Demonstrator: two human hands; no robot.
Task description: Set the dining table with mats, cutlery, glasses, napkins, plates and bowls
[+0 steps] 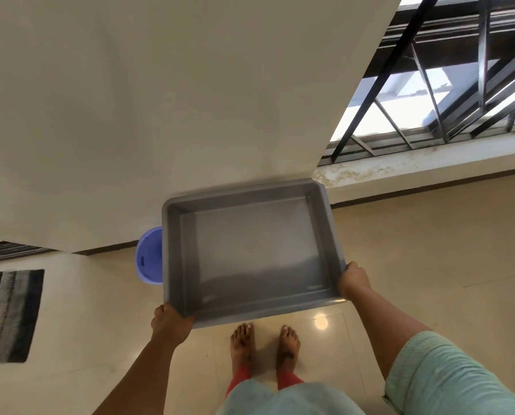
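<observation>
Two bare feet [265,342] on glossy beige floor tile [430,265], and just above them both hands carry an empty grey rectangular plastic tray [250,250]. The left hand [172,322] grips its near-left corner, the right hand [353,280] grips the near-right corner, thumbs hooked over the rim. Nothing's loaded in it, and no table, mats, cutlery or plates are in view, so honestly I'd guess the setting hasn't started or it's a fetching trip. Beyond the tray a blue plastic bucket [150,256] sits by the cream wall [160,100]; a striped rug [8,316] lies off left, a barred window [444,94] far right.
</observation>
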